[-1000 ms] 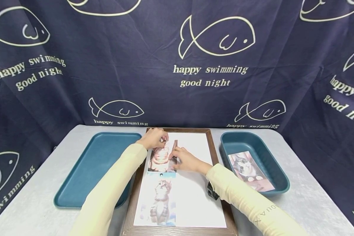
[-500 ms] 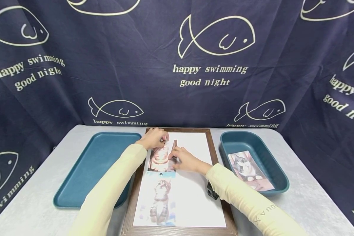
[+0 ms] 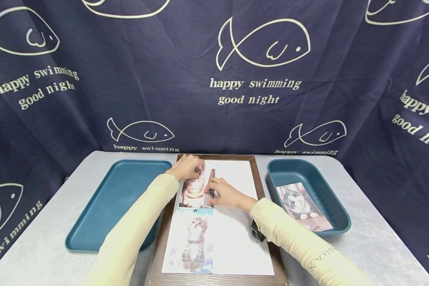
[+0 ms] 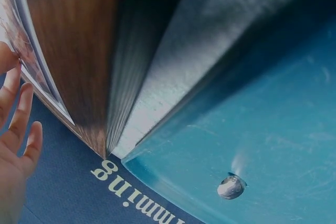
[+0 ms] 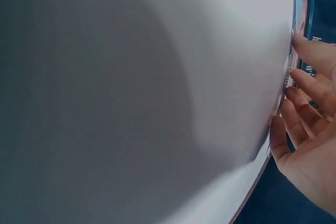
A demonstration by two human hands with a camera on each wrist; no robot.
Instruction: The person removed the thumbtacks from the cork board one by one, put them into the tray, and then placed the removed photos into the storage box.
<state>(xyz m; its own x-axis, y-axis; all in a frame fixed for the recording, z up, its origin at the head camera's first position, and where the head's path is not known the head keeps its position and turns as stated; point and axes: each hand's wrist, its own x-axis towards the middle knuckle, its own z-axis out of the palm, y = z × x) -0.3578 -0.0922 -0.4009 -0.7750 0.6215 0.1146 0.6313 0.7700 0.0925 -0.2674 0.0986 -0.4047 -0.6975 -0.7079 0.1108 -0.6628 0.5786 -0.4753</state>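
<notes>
A framed white board [image 3: 236,246] lies on the table. On its upper left is a photo of an orange cat [image 3: 193,194]; below it a kitten photo [image 3: 195,242] carries a small round magnet [image 3: 195,211] at its top. My left hand [image 3: 187,167] is at the upper photo's top, pinching a small dark, shiny bit, apparently another magnet, mostly hidden by the fingers. In the left wrist view its thumb and index finger [image 4: 11,85] meet at the photo. My right hand [image 3: 227,193] rests its fairly straight fingers [image 5: 310,51] on the upper photo's right side.
A flat teal tray [image 3: 125,198] lies to the left; the left wrist view shows a shiny round metal piece [image 4: 231,187] in it. The deeper teal bin [image 3: 343,222] on the right holds a grey cat photo [image 3: 304,206]. A dark fish-print curtain [image 3: 193,79] hangs behind.
Both hands stay in nearly the same place at the upper photo. At most, the left fingertips shift very slightly around the small shiny bit.
</notes>
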